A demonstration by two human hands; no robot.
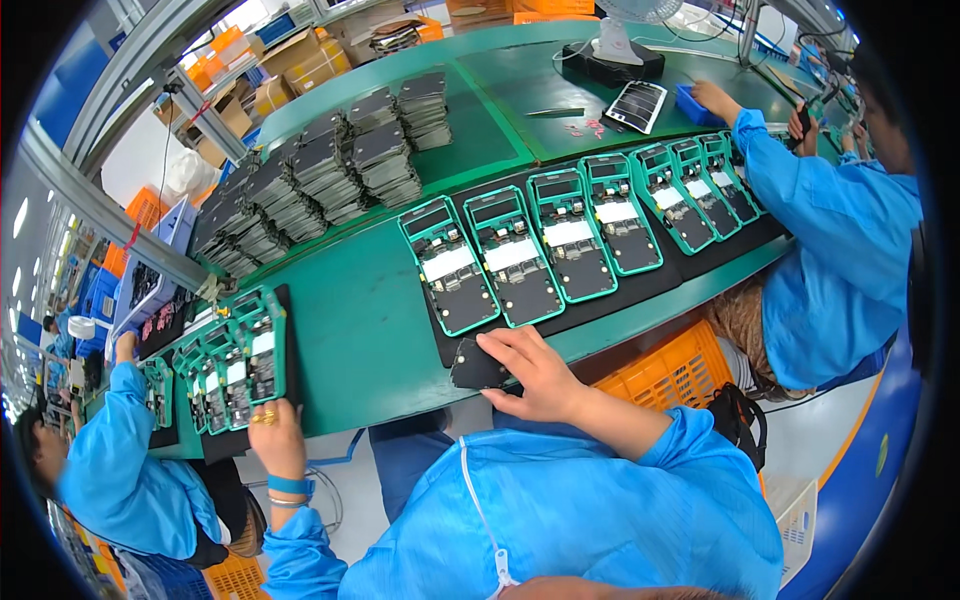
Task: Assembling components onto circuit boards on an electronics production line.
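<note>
My left hand [277, 440], with a ring and a blue wristband, is closed on the near end of a teal-framed device housing [264, 350]. That housing sits at the right end of a row of similar housings [212, 390] on a dark mat. At the table's front edge, my right hand [535, 372] grips a small black plate [473, 366] between thumb and fingers; part of the plate is hidden under the fingers. Just beyond it, a teal housing with black and white inner parts [515, 262] lies in a row with several others [575, 240] on a black mat.
Tall stacks of dark flat plates [320, 165] stand on the green table [345, 310]. A person in blue [830, 240] works at right, reaching to a blue bin [695, 105]; another [130, 480] works at left. A fan [618, 40], metal posts [110, 210] and an orange crate [670, 375] are around.
</note>
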